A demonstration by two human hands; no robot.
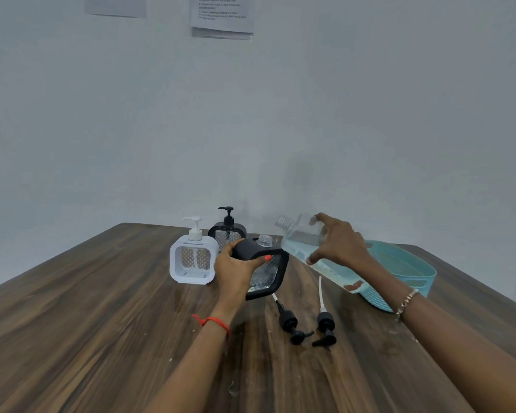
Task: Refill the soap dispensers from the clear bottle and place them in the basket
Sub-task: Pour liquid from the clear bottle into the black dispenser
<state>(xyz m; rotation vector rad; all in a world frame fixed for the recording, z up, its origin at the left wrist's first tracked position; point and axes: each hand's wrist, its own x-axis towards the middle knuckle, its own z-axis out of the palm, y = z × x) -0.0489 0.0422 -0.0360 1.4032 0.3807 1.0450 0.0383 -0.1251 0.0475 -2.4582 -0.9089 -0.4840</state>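
Note:
My left hand [236, 268] grips a black-framed soap dispenser [270, 271] with its pump off and its clear threaded neck [264, 240] bare, tilted to the right. My right hand [338, 242] holds the clear bottle [300, 236], which is tipped with its open mouth up to the left, above and right of the dispenser's neck; pale blue liquid lies in its lower part. A white dispenser [192, 257] and a second black dispenser [227, 231] stand behind with pumps on. The light blue basket [411, 271] lies at the right, behind my right forearm.
Two black pump heads [291, 323] [325, 326] with white tubes lie on the wooden table [102, 323] in front of the held dispenser. A white wall with taped paper sheets [222, 14] stands right behind the table's far edge.

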